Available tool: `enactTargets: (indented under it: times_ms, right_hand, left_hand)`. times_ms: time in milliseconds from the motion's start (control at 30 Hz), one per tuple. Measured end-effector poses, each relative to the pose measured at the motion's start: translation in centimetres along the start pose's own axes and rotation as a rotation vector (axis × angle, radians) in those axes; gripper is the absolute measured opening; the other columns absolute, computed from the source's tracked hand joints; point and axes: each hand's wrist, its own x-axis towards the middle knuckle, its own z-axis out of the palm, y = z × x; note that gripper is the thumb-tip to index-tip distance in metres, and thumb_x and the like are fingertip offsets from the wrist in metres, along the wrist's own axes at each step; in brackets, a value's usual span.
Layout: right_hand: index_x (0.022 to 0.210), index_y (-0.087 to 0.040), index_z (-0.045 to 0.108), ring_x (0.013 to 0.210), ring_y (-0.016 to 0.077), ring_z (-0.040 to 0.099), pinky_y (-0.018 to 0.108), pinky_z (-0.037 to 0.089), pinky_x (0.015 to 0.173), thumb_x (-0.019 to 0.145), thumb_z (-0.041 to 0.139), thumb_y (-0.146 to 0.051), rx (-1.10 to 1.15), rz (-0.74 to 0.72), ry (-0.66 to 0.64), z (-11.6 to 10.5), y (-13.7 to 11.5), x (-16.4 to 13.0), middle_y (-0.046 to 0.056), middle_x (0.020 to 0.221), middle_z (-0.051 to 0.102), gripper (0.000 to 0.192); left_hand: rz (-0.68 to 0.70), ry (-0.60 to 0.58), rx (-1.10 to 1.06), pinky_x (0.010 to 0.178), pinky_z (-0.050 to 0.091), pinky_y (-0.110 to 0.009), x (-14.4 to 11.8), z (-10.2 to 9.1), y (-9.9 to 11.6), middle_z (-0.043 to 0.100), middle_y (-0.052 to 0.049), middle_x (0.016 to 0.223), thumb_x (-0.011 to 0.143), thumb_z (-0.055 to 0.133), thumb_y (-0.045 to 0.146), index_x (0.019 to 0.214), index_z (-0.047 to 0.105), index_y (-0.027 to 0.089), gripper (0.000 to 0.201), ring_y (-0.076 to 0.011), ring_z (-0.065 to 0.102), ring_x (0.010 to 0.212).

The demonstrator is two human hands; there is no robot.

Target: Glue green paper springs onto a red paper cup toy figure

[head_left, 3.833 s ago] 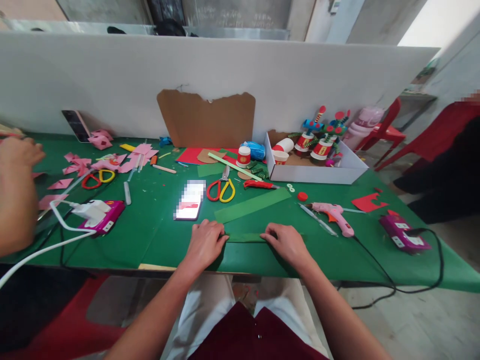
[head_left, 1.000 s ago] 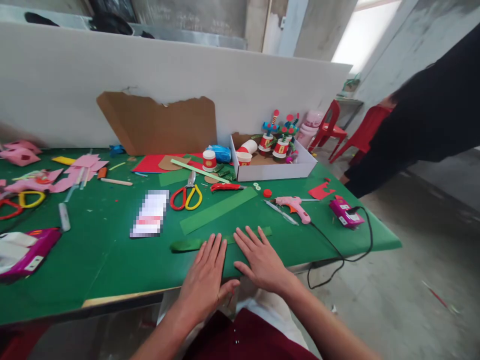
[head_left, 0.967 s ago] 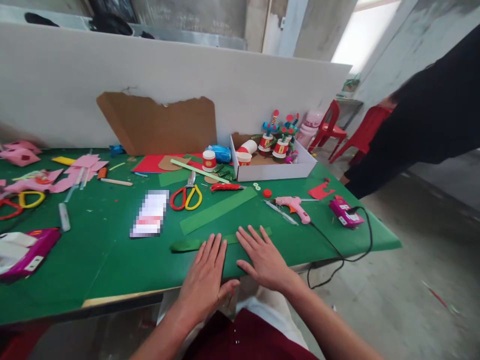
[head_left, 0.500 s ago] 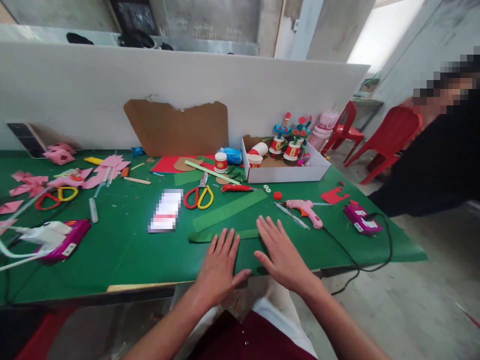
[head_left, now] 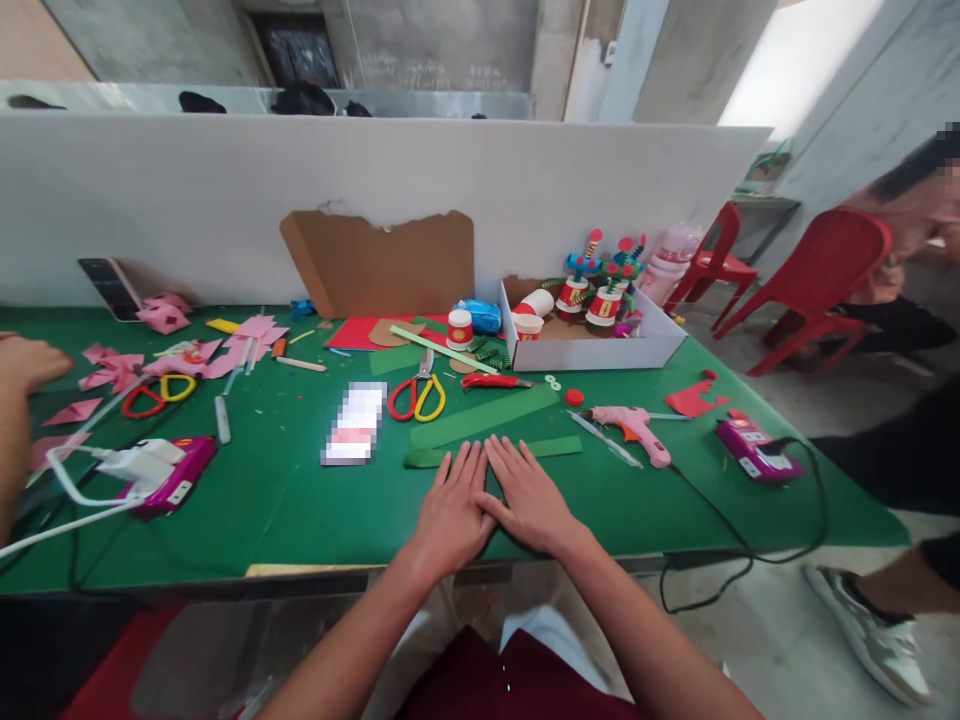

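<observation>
My left hand lies flat with its fingertips on a narrow green paper strip. Beside it, touching it, my right hand is also flat, its fingers stretched over the middle of the same strip. Part of the strip is hidden under my fingers; its left end looks folded. Just beyond lies a wider green paper strip. Past that are red-and-yellow-handled scissors and a red utility knife. A phone with a lit screen lies to the left of my hands.
Rightward are a pink glue gun with a trailing cord and a purple power strip. A white box holds paper-cup figures. On the left are another power strip, pink paper scraps and another person's hand.
My right hand has moved left along the strip to meet my left hand, uncovering the strip's right end. Another person's arm has appeared at the left edge. The camera view has shifted left.
</observation>
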Motion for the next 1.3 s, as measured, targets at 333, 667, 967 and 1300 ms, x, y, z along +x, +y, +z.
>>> enactTargets:
  times_ms: [333,667,967,1300]
  right_hand:
    - [0.147,-0.019,0.037,0.145,0.0258,0.026,0.05,0.022,0.117,0.095,0.035,-0.059,-0.048,-0.016,0.018,-0.1,-0.1,0.1,0.015,0.154,0.035,0.066]
    - [0.146,-0.027,0.041,0.145,0.0285,0.026,0.052,0.023,0.116,0.095,0.037,-0.058,-0.055,-0.012,-0.019,-0.8,-0.5,0.1,0.014,0.155,0.033,0.06]
    - [0.144,-0.028,0.044,0.144,0.0297,0.028,0.051,0.024,0.116,0.093,0.043,-0.058,-0.033,0.012,-0.007,-1.2,-0.8,0.1,0.012,0.155,0.034,0.059]
    - [0.147,-0.015,0.037,0.142,0.0278,0.031,0.054,0.022,0.117,0.099,0.035,-0.035,0.001,0.009,-0.019,-0.4,-2.4,1.3,0.009,0.153,0.037,0.051]
  left_hand:
    - [-0.087,0.043,0.052,0.117,0.024,-0.048,-1.5,-0.2,-1.6,0.032,-0.016,0.154,0.095,0.032,0.044,0.149,0.03,0.008,0.065,-0.0279,0.024,0.145]
    - [-0.112,0.007,0.082,0.117,0.024,-0.05,-3.4,-1.2,-4.6,0.032,-0.015,0.154,0.095,0.027,0.058,0.148,0.032,0.008,0.073,-0.0279,0.025,0.145]
    - [-0.254,0.052,0.168,0.116,0.024,-0.053,-4.8,-3.7,-5.4,0.043,-0.018,0.148,0.095,0.032,0.048,0.14,0.045,0.008,0.061,-0.0315,0.03,0.143]
    - [-0.04,0.189,0.084,0.11,0.038,-0.046,-0.7,1.3,-1.9,0.047,-0.019,0.145,0.091,0.031,0.02,0.144,0.038,0.005,0.055,-0.0273,0.041,0.137]
